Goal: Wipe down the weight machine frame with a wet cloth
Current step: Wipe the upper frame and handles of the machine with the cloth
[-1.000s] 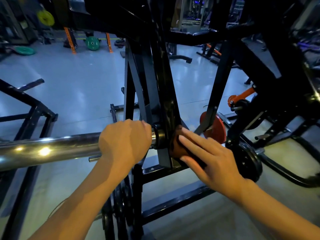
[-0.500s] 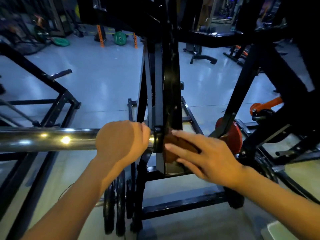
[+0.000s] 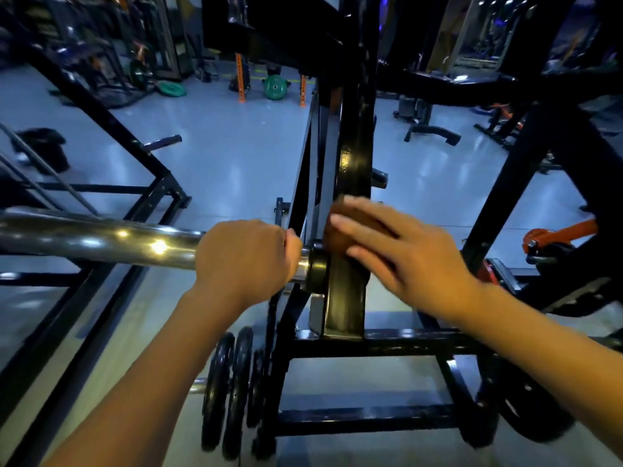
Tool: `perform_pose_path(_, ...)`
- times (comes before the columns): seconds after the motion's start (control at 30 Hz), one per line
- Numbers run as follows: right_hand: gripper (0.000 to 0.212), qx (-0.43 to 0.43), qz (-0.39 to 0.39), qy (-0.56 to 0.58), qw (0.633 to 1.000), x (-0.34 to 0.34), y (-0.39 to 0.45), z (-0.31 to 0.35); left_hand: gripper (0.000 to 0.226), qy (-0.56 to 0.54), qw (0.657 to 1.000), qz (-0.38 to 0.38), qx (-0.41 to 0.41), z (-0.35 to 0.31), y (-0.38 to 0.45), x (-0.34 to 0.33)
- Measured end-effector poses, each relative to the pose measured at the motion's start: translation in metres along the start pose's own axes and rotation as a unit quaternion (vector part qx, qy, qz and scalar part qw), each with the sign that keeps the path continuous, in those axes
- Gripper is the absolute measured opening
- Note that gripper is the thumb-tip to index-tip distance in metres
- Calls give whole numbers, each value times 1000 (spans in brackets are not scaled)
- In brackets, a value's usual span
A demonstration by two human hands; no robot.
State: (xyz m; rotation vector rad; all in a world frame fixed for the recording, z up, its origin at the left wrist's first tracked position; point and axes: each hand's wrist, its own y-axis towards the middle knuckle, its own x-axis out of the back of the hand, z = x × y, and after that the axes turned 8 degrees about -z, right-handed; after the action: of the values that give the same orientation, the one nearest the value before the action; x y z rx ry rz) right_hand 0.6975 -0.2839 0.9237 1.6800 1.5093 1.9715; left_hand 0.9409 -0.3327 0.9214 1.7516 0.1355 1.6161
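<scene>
A chrome bar [image 3: 101,239] runs in from the left edge, and the left hand [image 3: 244,261] grips its inner end, fingers curled over the top of it. Just past those knuckles a black collar [image 3: 315,267] joins the bar to the upright black frame post [image 3: 354,170]. The brown cloth [image 3: 337,235] lies flat against that post, under the fingertips [image 3: 340,220] of the right hand [image 3: 411,254], whose fingers are straight and slightly spread, pressing on it. Below the left wrist stand black weight plates [image 3: 229,392]. Right of the right hand's knuckles sits an orange lever [image 3: 556,232].
</scene>
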Motion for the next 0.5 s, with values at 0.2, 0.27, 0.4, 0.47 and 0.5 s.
perform_pose_path(0.2, 46, 56, 42, 62, 996, -4, -40, 25, 60, 17, 1000, 2, 13, -3, 0, -1)
perform_pose_path(0.27, 46, 115, 69, 56, 989, -3, -42, 17, 60, 19, 1000, 0, 10, -2, 0, -2)
perform_pose_path(0.4, 46, -15, -5, 26, 1000, -4, -1, -17, 59, 4, 1000, -4, 9, -2, -1, -3)
perform_pose_path(0.47, 46, -71, -32, 33, 996, -7, 0, -13, 58, 3, 1000, -5, 16, -2, -1, -4)
perform_pose_path(0.5, 46, -57, -23, 47, 997, -7, -9, -4, 57, 6, 1000, -6, 17, -2, -1, -4)
